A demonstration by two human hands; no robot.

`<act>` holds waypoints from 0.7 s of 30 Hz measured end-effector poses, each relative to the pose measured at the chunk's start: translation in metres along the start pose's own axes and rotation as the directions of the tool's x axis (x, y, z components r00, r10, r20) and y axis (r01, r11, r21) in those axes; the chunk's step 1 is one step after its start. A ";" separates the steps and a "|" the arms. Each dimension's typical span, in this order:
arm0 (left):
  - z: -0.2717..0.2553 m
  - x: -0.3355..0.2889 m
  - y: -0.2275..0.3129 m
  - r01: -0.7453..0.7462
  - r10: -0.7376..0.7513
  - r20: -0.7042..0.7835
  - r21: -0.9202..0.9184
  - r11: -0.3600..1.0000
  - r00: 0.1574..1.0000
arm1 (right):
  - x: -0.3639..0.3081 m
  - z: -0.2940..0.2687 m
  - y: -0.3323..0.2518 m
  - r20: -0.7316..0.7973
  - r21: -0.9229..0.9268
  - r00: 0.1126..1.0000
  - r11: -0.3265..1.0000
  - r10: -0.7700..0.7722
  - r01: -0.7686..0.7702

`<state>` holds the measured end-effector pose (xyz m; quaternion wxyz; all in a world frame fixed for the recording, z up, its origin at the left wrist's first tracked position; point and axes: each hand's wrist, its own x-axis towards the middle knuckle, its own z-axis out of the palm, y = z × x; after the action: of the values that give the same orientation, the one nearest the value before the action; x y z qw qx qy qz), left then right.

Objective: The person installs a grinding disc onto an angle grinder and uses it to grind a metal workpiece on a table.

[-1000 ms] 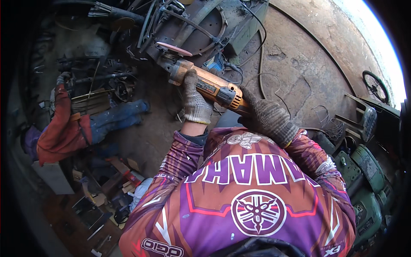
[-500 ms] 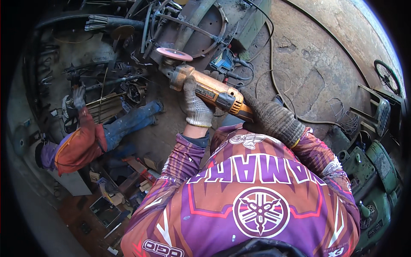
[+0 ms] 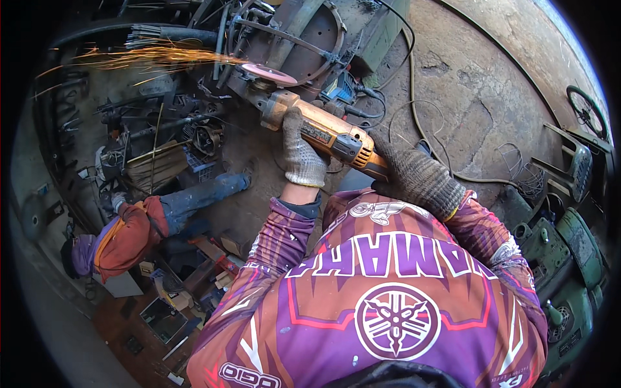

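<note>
Orng grinder point(image 3: 323, 127), diag., sparks point(image 3: 174, 57) off pink disc point(image 3: 270, 74)

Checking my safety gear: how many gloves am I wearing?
2: on the left hand, near the front of the grinder, and on the right hand, at its rear.

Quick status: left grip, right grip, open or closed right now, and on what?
Left grip: closed, holding the grinder by its body, just behind the head.
Right grip: closed, holding the same grinder at its rear end.

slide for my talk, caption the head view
Gloved left hand and right hand grip an orange grinder, its pink disc throwing sparks leftward.
</note>
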<state>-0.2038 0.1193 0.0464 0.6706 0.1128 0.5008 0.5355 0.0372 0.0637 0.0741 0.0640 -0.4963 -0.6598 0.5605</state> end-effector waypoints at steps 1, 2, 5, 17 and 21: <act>-0.002 0.002 -0.001 0.005 -0.006 0.011 0.003 1.000 1.000 | 0.001 0.001 0.002 0.001 0.002 1.000 1.000 0.000 0.000; -0.004 0.003 -0.002 0.011 -0.011 0.022 0.007 1.000 1.000 | 0.003 0.003 0.005 0.025 -0.047 1.000 0.999 -0.010 0.011; 0.000 0.005 -0.003 -0.001 0.001 0.011 -0.015 1.000 1.000 | 0.006 0.002 0.008 0.045 -0.090 0.999 0.996 -0.009 0.013; 0.023 -0.010 0.003 -0.016 0.016 0.004 -0.025 1.000 1.000 | -0.005 -0.016 -0.010 -0.010 -0.063 1.000 0.998 0.026 -0.026; 0.019 -0.010 0.003 -0.018 0.019 0.034 -0.028 0.999 0.999 | -0.008 -0.021 -0.017 0.001 -0.084 1.000 0.996 0.030 -0.030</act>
<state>-0.1898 0.1200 0.0632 0.6755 0.1173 0.4806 0.5467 0.0450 0.0744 0.0994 0.0339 -0.5077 -0.6753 0.5340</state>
